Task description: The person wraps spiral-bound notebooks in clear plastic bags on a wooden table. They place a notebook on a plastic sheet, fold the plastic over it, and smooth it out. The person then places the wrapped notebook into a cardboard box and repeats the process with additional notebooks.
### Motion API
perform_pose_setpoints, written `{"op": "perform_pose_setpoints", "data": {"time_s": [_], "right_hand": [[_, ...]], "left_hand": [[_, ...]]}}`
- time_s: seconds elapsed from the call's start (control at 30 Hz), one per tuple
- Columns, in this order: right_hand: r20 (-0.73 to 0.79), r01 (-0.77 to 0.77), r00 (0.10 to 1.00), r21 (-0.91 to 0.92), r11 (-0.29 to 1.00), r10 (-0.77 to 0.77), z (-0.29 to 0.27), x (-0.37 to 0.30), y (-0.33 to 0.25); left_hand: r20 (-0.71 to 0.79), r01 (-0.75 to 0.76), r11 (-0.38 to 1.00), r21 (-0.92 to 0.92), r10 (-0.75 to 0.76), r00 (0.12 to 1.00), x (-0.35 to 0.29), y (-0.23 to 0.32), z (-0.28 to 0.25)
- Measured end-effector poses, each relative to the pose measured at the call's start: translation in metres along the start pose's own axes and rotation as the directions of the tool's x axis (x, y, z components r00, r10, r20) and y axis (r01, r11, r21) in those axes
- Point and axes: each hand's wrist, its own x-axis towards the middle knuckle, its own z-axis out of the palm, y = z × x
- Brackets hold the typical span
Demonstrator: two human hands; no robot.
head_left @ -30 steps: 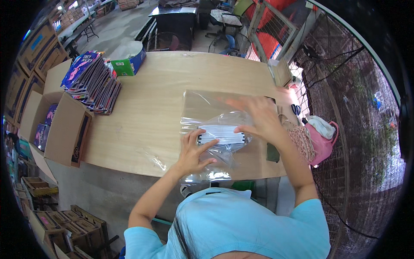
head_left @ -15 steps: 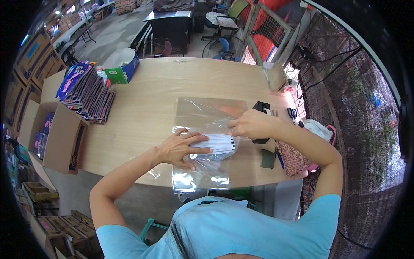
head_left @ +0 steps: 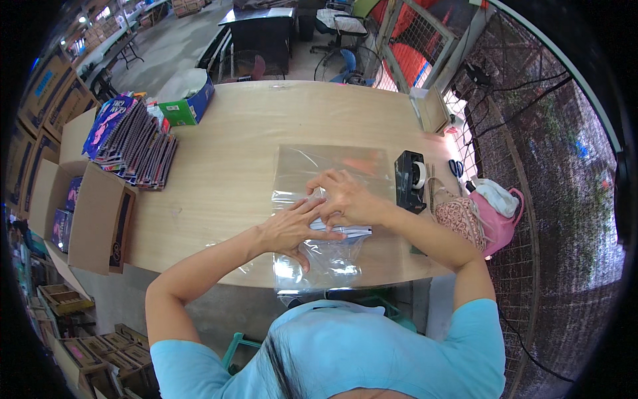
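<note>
A bundle of flat white strips with dark ends (head_left: 355, 231) lies on a clear plastic sheet (head_left: 299, 159) on the table. My left hand (head_left: 289, 229) rests over the bundle's left part, fingers spread and pressing it down. My right hand (head_left: 345, 199) is just above and partly over the left fingers. Its fingers are bent and apart, touching the plastic on top of the bundle; their tips are partly hidden. To the right of the sheet stands a black tape dispenser (head_left: 410, 183) with a roll of tape.
At the left are a stack of purple booklets (head_left: 136, 146), an open cardboard box (head_left: 96, 226) and a green-blue carton (head_left: 183, 110). Scissors (head_left: 456, 168), a pink bag (head_left: 495, 223) and a patterned pouch (head_left: 457, 219) lie along the right edge.
My right hand has moved left from the bundle's right end onto its upper side, beside the left fingers. Its earlier pinch has loosened. My left hand stays on the bundle.
</note>
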Motion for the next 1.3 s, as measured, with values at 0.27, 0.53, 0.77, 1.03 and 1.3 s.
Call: {"op": "perform_pose_setpoints", "data": {"time_s": [0.27, 0.53, 0.77, 1.03, 1.3], "right_hand": [[-0.105, -0.104, 0.988, 0.083, 0.991, 0.113, 0.028, -0.015, 0.013], [-0.199, -0.487, 0.823, 0.232, 0.842, 0.531, 0.040, -0.031, 0.004], [-0.107, -0.594, 0.774, 0.218, 0.774, 0.624, 0.049, -0.028, 0.024], [-0.293, -0.583, 0.510, 0.573, 0.576, 0.809, 0.063, -0.053, 0.064], [-0.102, -0.587, -0.337, 0.800, -0.124, 0.936, 0.030, -0.265, 0.147]], "left_hand": [[-0.002, -0.003, 1.000, 0.008, 0.003, 1.000, 0.000, -0.001, 0.003], [-0.402, 0.123, 0.992, -0.042, -0.129, 0.907, -0.028, 0.007, 0.022], [-0.331, 0.210, 0.974, 0.090, -0.170, 0.928, -0.025, 0.006, 0.041], [-0.135, 0.213, 0.973, 0.084, -0.201, 0.970, -0.026, 0.001, 0.024], [-0.086, 0.258, 0.960, 0.108, -0.250, 0.964, -0.018, 0.003, 0.022]]}}
